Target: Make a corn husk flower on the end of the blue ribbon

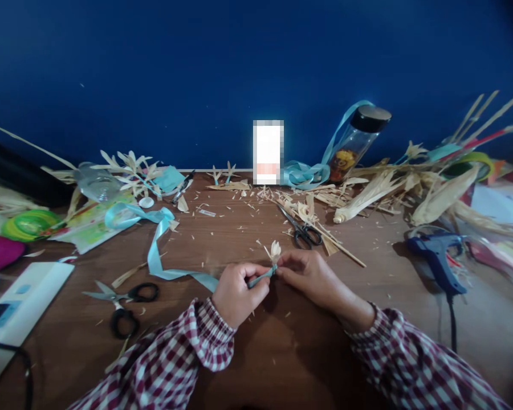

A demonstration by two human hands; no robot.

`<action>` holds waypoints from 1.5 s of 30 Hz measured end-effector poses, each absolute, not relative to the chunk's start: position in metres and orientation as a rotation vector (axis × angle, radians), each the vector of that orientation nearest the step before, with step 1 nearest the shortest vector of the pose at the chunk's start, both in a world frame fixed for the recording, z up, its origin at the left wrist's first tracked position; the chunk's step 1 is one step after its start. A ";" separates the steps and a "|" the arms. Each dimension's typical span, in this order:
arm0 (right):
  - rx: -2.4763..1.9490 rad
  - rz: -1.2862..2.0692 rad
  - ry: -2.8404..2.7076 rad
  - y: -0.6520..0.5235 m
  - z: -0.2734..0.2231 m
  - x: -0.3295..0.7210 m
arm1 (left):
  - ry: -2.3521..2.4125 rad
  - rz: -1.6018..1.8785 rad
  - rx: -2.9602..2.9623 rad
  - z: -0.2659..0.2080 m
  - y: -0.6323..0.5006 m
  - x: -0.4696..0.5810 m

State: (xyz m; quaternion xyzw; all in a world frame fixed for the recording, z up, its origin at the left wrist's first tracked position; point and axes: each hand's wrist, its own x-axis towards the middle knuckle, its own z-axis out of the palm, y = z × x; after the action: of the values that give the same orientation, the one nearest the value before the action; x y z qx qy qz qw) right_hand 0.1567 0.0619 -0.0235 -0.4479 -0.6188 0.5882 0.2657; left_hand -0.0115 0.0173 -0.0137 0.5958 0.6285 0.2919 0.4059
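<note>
Over the front middle of the table, my two hands meet at a small flower of pale dried husk (275, 249). My left hand (239, 287) is closed in a pinch on a light blue ribbon (173, 272), which trails off to the left over the table. The ribbon's near end is wrapped at the flower's base. My right hand (314, 279) is also closed, its thumb and fingertips gripping the flower at that base. The flower's petals point up, above the fingers. Part of its lower end is hidden by my fingers.
Open scissors (120, 300) lie left of my hands, black-handled scissors (303, 230) just beyond them. A blue glue gun (438, 259) lies right, a white power strip (25, 307) left. Husk scraps (367, 196) and a tilted bottle (354, 148) line the back by the blue wall.
</note>
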 end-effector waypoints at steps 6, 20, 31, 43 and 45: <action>-1.228 1.524 -1.642 0.058 -0.025 0.154 | 1.618 0.789 1.573 -0.020 0.015 -0.009; -1.312 1.455 -1.481 0.052 -0.034 0.148 | 1.617 0.851 1.820 -0.026 0.007 -0.001; -1.246 1.640 -1.471 0.057 -0.031 0.152 | 1.613 0.755 1.854 -0.020 0.008 -0.004; -1.161 1.721 -1.636 0.063 -0.024 0.159 | 1.586 0.809 1.729 -0.014 0.012 -0.009; -1.168 1.714 -1.646 0.062 -0.023 0.159 | 1.592 0.808 1.688 -0.014 0.012 -0.009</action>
State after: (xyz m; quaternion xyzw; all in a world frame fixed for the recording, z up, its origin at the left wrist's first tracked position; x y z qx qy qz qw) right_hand 0.1590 0.0622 -0.0226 -0.4279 -0.6027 0.6278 0.2442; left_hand -0.0094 0.0125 -0.0136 0.6472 0.6104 0.3096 0.3355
